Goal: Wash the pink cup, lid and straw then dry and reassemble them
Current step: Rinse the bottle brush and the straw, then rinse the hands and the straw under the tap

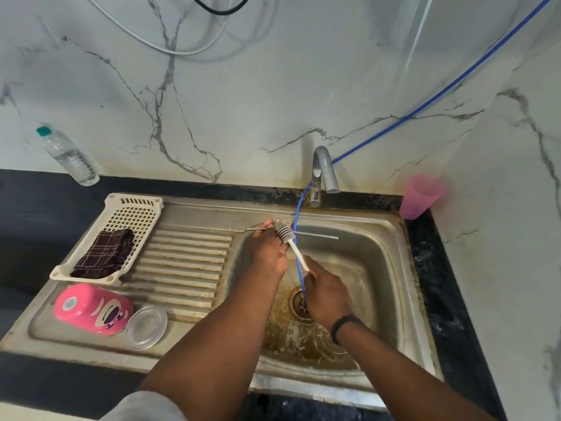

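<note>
Over the stained steel sink basin (pixel 379 268): left hand (pixel 268 253), fingers curled round a thin straight metal straw (pixel 318 235), held level across the basin's far left corner. Right hand (pixel 326 294), fingers closed on the white handle of a bottle brush with a grey bristled head (pixel 283 230); bristles pressed against the straw just beside the left fingers. Black band on the right wrist.

On the ribbed steel draining board (pixel 185 259), near the front left: pink plastic cup with a cartoon face (pixel 94 308), lying on its side, base toward the left. Touching it on the right, a clear round lid (pixel 146 327), lying flat. Behind them, a cream perforated plastic tray (pixel 133 214) holding a folded dark checked cloth (pixel 104 253).

At the back of the basin: grey curved tap (pixel 323 168), with a thin blue hose (pixel 299 208) running from the wall down into the drain. On the black counter, right of the tap: plain translucent pink tumbler (pixel 420 196), upright. Far left, against the marble wall: clear plastic water bottle with a green cap (pixel 68 156).
</note>
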